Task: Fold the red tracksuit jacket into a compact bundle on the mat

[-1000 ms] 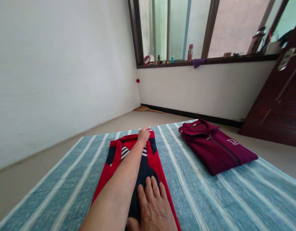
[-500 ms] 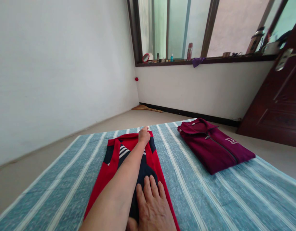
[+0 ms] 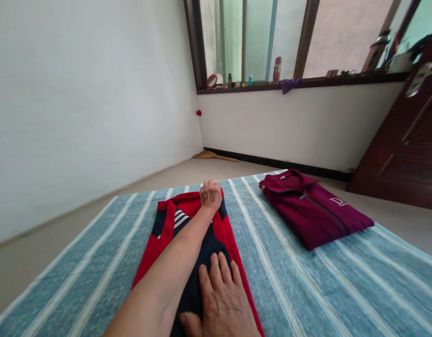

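A red and navy jacket (image 3: 197, 243) with white stripes lies folded in a long strip on the striped bedsheet (image 3: 107, 262). At its far right corner, my left hand (image 3: 211, 194) is closed on the cloth, its fingertips hidden behind the knuckles. The left forearm crosses over the jacket and hides part of it. Nearer to me, my right hand (image 3: 223, 297) lies flat with fingers spread on the navy part, close to the right edge. A folded maroon zip-up jacket (image 3: 310, 210) with white lettering rests to the right, apart from both hands.
Beyond the bed, a broom (image 3: 216, 156) lies on the floor by the wall. Bottles and a mirror (image 3: 212, 81) stand on the windowsill with a purple cloth (image 3: 289, 85) hanging over it. A dark red door (image 3: 405, 140) stands at the right.
My left hand has turned so its back now faces me, and it has shifted slightly at the jacket's far corner. My right hand stays flat, its thumb now spread wider.
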Available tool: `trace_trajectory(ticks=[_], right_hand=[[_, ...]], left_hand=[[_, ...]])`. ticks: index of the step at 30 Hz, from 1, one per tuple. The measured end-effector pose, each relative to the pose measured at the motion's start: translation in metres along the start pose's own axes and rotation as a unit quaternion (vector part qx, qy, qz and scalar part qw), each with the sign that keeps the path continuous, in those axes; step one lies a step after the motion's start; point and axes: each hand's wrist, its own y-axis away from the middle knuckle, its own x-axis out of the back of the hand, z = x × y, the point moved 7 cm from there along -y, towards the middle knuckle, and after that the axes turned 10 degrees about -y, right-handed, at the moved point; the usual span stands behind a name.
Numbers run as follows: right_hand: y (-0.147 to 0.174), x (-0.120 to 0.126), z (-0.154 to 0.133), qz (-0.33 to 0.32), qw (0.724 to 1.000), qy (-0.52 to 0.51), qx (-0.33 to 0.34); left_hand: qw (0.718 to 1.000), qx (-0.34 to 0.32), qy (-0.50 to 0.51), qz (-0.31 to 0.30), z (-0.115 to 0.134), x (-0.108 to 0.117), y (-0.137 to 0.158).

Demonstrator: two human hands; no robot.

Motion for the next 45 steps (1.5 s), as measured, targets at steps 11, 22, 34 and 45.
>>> trace_trajectory(ticks=[11,22,34,45], right_hand=[[0.001,0.000,0.001,0.010,1.000,-0.005,0.004],[0.005,0.000,0.001,0.013,1.000,-0.005,-0.001],[0.004,0.001,-0.001,0.008,1.000,-0.015,0.004],[0.002,0.001,0.000,0.014,1.000,-0.002,0.011]], left_hand=[[0.979,-0.163,-0.006,-0.124,0.019,-0.030,0.026],[0.969,-0.171,-0.022,-0.175,0.022,-0.032,0.026],[0.973,-0.155,-0.028,-0.171,0.023,-0.027,0.028],[0.973,-0.155,-0.010,-0.171,0.021,-0.023,0.031]])
